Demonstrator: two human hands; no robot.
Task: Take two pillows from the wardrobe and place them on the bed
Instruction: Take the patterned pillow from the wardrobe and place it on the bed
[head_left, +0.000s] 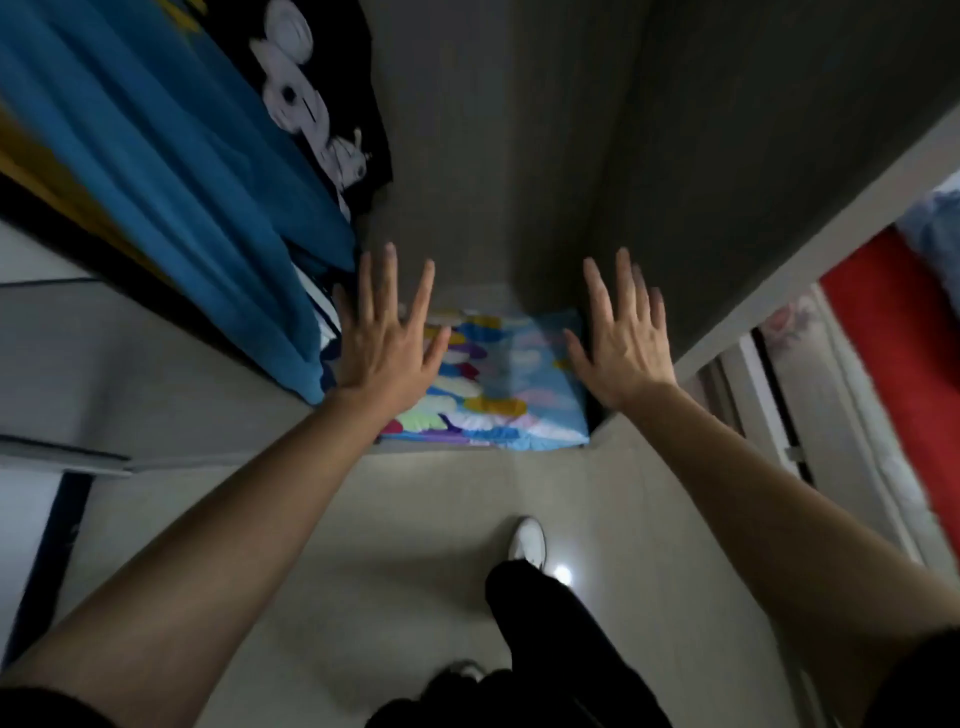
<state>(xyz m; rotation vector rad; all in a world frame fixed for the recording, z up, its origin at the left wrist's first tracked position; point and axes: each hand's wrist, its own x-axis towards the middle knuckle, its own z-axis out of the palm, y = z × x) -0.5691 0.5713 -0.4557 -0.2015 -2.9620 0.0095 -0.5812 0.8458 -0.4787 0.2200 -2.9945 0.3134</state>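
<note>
Your left hand (387, 343) and right hand (621, 343), fingers spread and empty, hover over the sky-blue pillow (498, 384) with multicoloured cloud blobs in the wardrobe (571, 182).

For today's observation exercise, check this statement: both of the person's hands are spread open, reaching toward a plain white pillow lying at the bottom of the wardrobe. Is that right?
Not quite. The pillow is not plain white: its cover is light blue with a multicoloured pattern, as the head view shows. The rest holds: the left hand and right hand are both spread open, reaching toward it at the bottom of the wardrobe.

2 hands (387, 343), 1 pillow (498, 384), 2 hanging garments (171, 171), 1 shoe (529, 540)
</note>
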